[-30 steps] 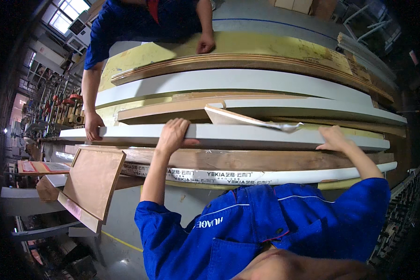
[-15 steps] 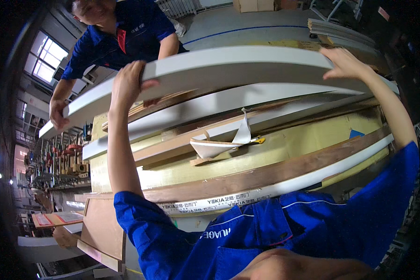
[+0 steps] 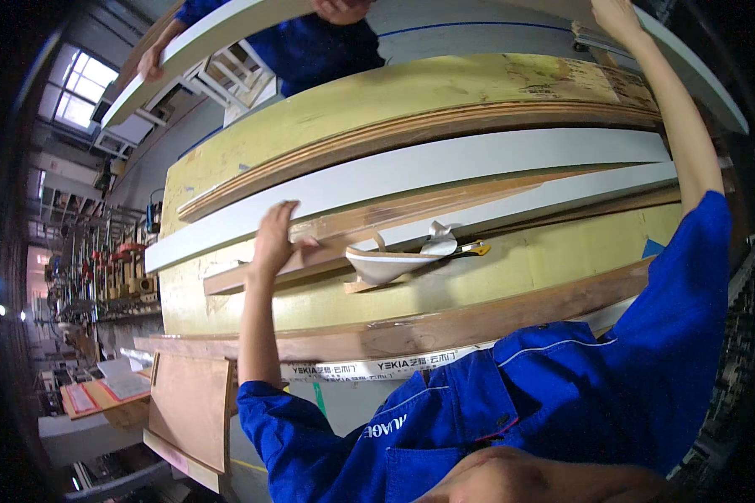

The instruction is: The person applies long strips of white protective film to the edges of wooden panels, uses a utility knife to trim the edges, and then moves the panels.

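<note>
Left hand [image 3: 275,239] hovers, grip apart; right hand [image 3: 617,18] is stretched high by a white board [image 3: 696,70], grip impossible to tell.

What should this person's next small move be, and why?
Perhaps steady the raised white board with the right hand, which is up beside it: the left hand is off it, open over the lower boards, and a co-worker's hand grips its left end.

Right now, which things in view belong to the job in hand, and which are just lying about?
Probably in use:
raised white board
right hand, beside it
co-worker's hand, holding it

Likely lying about:
yellow-and-black tool
blue scrap
framed tan panel
</note>
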A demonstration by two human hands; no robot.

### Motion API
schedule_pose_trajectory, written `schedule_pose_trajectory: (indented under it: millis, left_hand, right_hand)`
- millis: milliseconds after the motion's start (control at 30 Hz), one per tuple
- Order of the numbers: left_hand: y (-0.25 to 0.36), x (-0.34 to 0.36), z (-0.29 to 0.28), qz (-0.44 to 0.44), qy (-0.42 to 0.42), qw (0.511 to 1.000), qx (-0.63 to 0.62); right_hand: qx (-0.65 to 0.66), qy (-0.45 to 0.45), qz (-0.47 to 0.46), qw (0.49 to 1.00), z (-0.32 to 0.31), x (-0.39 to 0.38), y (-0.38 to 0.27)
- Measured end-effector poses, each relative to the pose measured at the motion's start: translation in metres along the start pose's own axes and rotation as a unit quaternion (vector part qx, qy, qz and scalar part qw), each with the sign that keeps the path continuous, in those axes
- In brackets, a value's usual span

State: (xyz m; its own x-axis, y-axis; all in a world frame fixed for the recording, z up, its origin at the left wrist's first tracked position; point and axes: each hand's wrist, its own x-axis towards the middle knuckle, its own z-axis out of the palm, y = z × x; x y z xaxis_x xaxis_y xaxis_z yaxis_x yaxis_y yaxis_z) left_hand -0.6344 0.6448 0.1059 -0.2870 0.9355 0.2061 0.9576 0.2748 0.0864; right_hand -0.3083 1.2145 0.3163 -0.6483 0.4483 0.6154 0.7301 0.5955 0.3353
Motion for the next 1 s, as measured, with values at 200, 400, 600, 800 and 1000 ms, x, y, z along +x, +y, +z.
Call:
schedule_pose_trajectory:
  millis: [200, 400, 600, 800, 1000]
  left_hand:
    - [0.028, -0.035, 0.037, -0.064, 0.036, 0.996, -0.046]
    - [0.063, -0.035, 0.053, -0.119, 0.089, 0.989, 0.018]
    - [0.087, -0.020, 0.072, -0.083, 0.140, 0.987, -0.015]
    - [0.095, -0.015, 0.077, -0.100, 0.172, 0.980, 0.019]
    - [0.088, -0.014, 0.082, -0.109, 0.152, 0.982, 0.025]
  right_hand:
    - [0.492, -0.108, -0.334, 0.797, -0.080, -0.210, -0.252]
    - [0.548, -0.308, -0.108, 0.770, -0.087, -0.309, -0.384]
    - [0.740, -0.257, 0.146, 0.604, -0.086, -0.344, -0.437]
    - [0.710, -0.373, 0.155, 0.578, -0.075, -0.341, -0.457]
    - [0.703, -0.411, 0.058, 0.578, -0.073, -0.322, -0.456]
